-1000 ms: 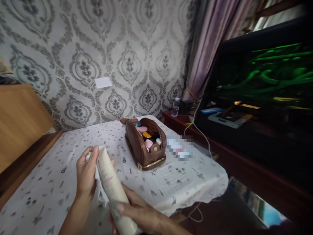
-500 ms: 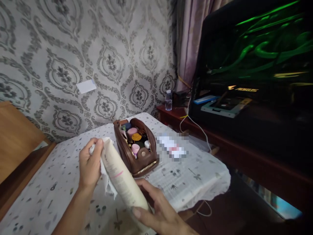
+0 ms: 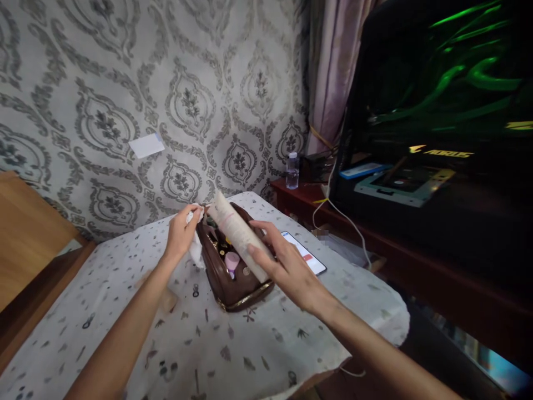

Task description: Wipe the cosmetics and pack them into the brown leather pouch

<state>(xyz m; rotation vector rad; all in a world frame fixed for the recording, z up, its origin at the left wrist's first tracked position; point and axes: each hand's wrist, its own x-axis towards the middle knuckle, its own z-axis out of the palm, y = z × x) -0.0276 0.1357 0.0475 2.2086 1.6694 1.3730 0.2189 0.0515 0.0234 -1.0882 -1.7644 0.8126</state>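
A brown leather bag (image 3: pixel 233 289) stands unzipped on the patterned white cloth, with small jars and other items inside. My right hand (image 3: pixel 283 258) grips a pale printed tube (image 3: pixel 238 233), which lies slanted over the bag's opening and hides part of the contents. At the bag's far left corner, my left hand (image 3: pixel 183 230) pinches a crumpled white tissue (image 3: pixel 196 250) that hangs beside the bag's wall. Inside the bag a pink-lidded jar (image 3: pixel 232 261) shows between the tube and the left side.
Right of the bag lies a phone (image 3: pixel 306 254). A clear bottle (image 3: pixel 292 172) and a cable stand by a large black case (image 3: pixel 416 222) on a red-brown desk. Under my left forearm lies a beige object (image 3: pixel 167 300). A wooden board (image 3: pixel 33 239) is at left.
Both hands have moved forward to the bag. The tube has gone from in front of the bag to over its opening, and my left hand has let go of its upper end.
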